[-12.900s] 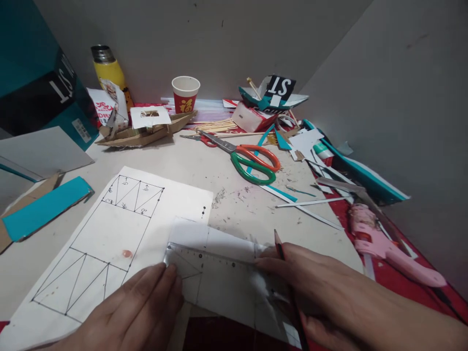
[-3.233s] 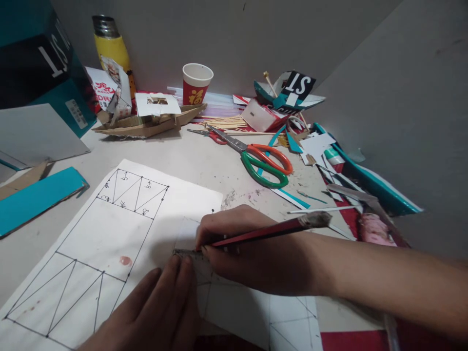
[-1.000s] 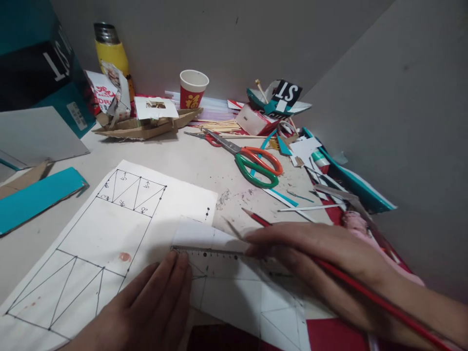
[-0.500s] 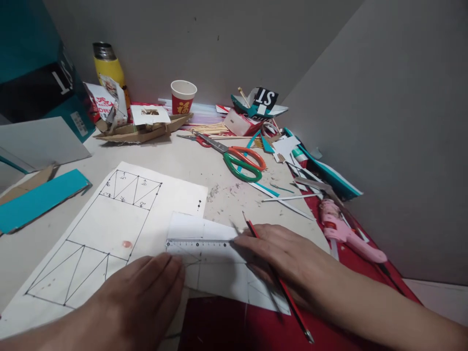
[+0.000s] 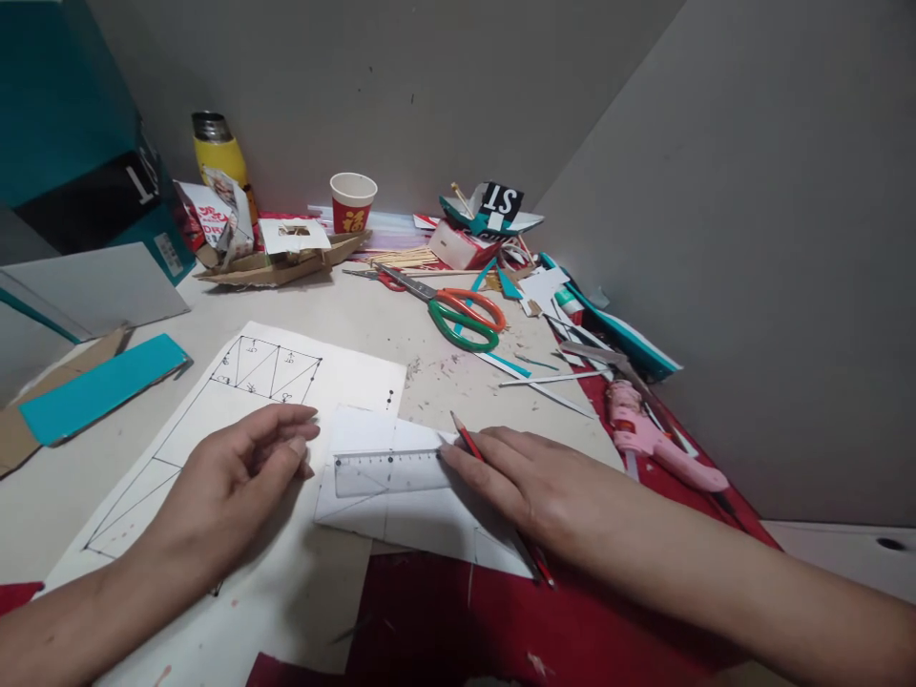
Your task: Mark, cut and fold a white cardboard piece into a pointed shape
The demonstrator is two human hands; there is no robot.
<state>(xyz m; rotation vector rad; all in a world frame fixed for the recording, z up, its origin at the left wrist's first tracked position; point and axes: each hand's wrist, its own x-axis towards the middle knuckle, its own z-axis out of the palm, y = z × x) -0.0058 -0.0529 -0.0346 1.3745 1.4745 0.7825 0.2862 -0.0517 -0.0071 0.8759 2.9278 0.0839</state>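
My right hand (image 5: pixel 526 477) lies over the right end of a clear ruler (image 5: pixel 390 477), its fingertips on it. A red and black pencil (image 5: pixel 468 441) is held in that hand, tip pointing away and tail showing below the palm. Under the ruler is a small white card (image 5: pixel 364 525) with pencil lines. My left hand (image 5: pixel 250 468) hovers left of the card, fingers loosely curled and thumb apart, holding nothing. Beneath it a larger white sheet (image 5: pixel 358 377) carries black-inked rectangles and triangles, partly hidden by the hand.
Orange-and-green-handled scissors (image 5: pixel 468 320) lie beyond the card. A pink glue gun (image 5: pixel 665 444) and scraps are on the right. A cardboard boat (image 5: pixel 286 267), a paper cup (image 5: pixel 353 203) and a yellow bottle (image 5: pixel 218 153) stand behind. Teal card (image 5: pixel 107 386) lies left.
My left hand has let go of the ruler and card, rising up and left with its palm turned inward. The card and ruler have tilted slightly. The right hand keeps the pencil.
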